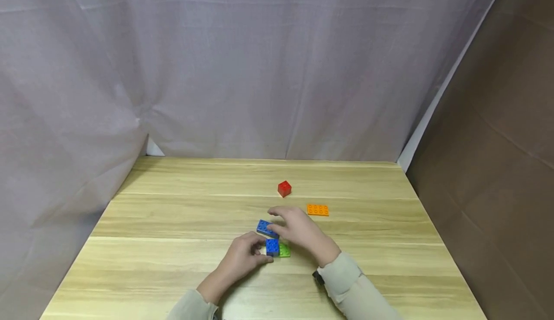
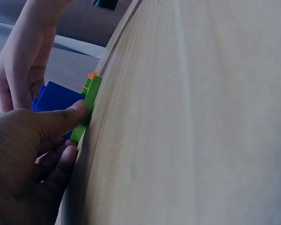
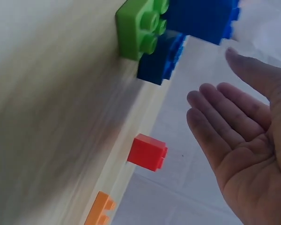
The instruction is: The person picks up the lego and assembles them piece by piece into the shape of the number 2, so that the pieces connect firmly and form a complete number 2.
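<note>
A square blue brick (image 1: 272, 246) is seated on the left part of a light green plate (image 1: 284, 250), whose studs show to its right. My left hand (image 1: 245, 253) holds this stack from the left, the thumb along the near side of the blue brick and down at the edge of the plate in the left wrist view. Just beyond lies a longer blue brick (image 1: 263, 227). Over its right end hovers my right hand (image 1: 298, 227); the right wrist view shows that palm (image 3: 246, 161) with fingers extended and nothing held.
Farther back on the wooden table (image 1: 182, 214) stands a red brick (image 1: 284, 188). An orange plate (image 1: 318, 210) lies to the right, beyond the right wrist. Grey cloth (image 1: 225, 70) hangs behind the table, and a brown panel (image 1: 489, 156) borders its right side.
</note>
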`<state>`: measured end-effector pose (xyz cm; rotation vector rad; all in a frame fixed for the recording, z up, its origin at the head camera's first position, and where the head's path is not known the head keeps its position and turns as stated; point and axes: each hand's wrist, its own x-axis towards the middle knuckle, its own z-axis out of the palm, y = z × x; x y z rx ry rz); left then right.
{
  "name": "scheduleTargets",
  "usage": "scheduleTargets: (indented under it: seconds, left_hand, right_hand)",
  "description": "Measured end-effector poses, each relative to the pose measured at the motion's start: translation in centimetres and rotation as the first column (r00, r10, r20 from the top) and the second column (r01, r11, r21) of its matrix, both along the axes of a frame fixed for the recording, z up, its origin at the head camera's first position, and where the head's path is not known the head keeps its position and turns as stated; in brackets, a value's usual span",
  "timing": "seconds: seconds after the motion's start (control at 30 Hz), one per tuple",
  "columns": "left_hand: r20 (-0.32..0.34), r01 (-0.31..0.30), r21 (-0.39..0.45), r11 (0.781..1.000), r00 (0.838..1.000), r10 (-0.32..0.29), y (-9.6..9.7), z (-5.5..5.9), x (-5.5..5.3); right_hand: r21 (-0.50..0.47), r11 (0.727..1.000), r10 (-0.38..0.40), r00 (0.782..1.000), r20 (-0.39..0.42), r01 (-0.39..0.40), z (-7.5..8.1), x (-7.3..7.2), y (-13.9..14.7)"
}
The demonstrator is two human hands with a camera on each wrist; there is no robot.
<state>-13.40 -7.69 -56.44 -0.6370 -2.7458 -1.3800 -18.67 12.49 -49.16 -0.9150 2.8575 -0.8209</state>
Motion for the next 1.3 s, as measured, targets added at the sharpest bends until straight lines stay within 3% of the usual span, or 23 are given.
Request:
scheduleTargets:
  seconds: [0.3, 0.63, 1.03, 1.3]
  left_hand:
    - [0.008, 0.01, -0.018, 1.0, 1.0, -0.01, 0.2, 0.2, -0.1]
    - [-0.008, 0.029, -0.018, 0.999, 1.0, -0.029, 0.2, 0.5, -0.2]
    - [-0.013, 0.05, 0.013, 0.999, 0.999, -0.05, -0.4, 0.8, 0.3]
    - [0.046, 0.077, 0.062, 0.995, 0.996, -0.08, -0.8, 0.9, 0.2]
  right_hand:
    - [0.15, 0.986, 0.053, 0.993, 0.105, -0.068, -0.7, -2.0, -1.1]
    - [0.221, 0.97, 0.08, 0.993, 0.083, -0.096, -1.2, -2.4, -1.5]
    - [0.239, 0.964, 0.097, 0.992, 0.081, -0.114, -1.5, -2.6, -1.5]
    - [0.236, 0.965, 0.096, 0.992, 0.084, -0.114, -1.9, -2.7, -1.3]
